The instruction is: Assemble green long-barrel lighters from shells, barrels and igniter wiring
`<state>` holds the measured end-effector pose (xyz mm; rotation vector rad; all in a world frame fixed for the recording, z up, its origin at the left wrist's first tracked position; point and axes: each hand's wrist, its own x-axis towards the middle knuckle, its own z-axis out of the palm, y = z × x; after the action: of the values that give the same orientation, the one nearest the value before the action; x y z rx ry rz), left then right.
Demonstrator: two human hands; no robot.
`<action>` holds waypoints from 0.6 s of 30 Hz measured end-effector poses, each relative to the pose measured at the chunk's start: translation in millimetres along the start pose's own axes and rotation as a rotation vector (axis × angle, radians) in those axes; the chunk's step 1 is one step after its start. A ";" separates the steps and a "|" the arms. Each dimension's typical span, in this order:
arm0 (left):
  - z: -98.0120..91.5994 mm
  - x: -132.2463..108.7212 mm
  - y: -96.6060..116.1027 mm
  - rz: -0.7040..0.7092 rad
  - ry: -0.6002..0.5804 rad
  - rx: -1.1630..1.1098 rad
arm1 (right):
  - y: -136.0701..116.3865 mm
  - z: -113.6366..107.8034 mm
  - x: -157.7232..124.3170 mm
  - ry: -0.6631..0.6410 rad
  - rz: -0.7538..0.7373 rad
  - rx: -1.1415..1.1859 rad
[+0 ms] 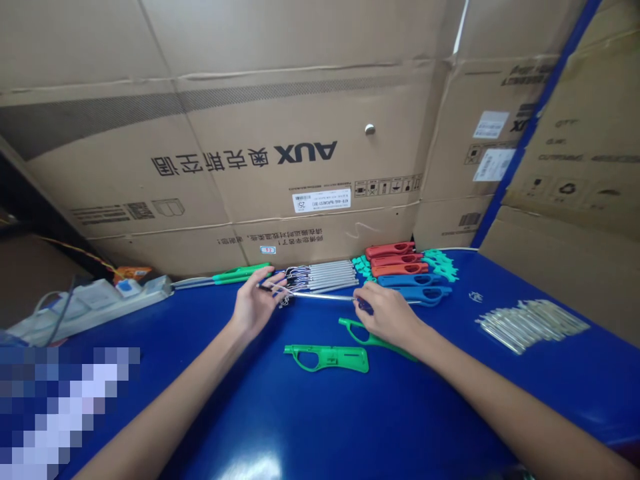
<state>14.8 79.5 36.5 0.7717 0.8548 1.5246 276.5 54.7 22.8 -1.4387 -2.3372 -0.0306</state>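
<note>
Bare forearms [195, 387] cross the bench [400, 427], left hand [253, 303] pinching a metal tube [323, 296] by its wired end, right hand [390, 310] by its shaft, while green handle halves [345, 358] lie unjoined nearby, assembly seemingly unfinished.

On table [425, 420], from wearer: handle half [345, 359] at 12 o'clock, second half [374, 341] at 1, partly hidden below right hand [384, 310]. Tube row [333, 275] farther at 12, handle shells [400, 269] farther at 1. Power strip [110, 309] at 10, rods [533, 323] at 2. Cardboard panel [225, 120] behind, 12.
</note>
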 end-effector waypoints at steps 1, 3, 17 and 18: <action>-7.5 -1.6 -0.3 -0.008 -0.006 0.046 | 1.7 -1.8 2.0 -0.020 0.005 -0.026; -19.3 -4.3 -2.3 -0.015 -0.039 0.145 | 4.3 -3.9 6.7 -0.059 0.013 -0.079; -45.0 -9.2 -14.7 0.393 -0.272 0.941 | 9.6 8.2 44.6 -0.346 0.141 -0.351; -46.0 -10.1 -14.3 0.426 -0.284 0.989 | 9.1 9.0 47.1 -0.354 0.151 -0.355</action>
<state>-15.9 66.0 0.5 1.9369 1.2816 1.2340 262.9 101.1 28.9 -1.9256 -2.5901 -0.1690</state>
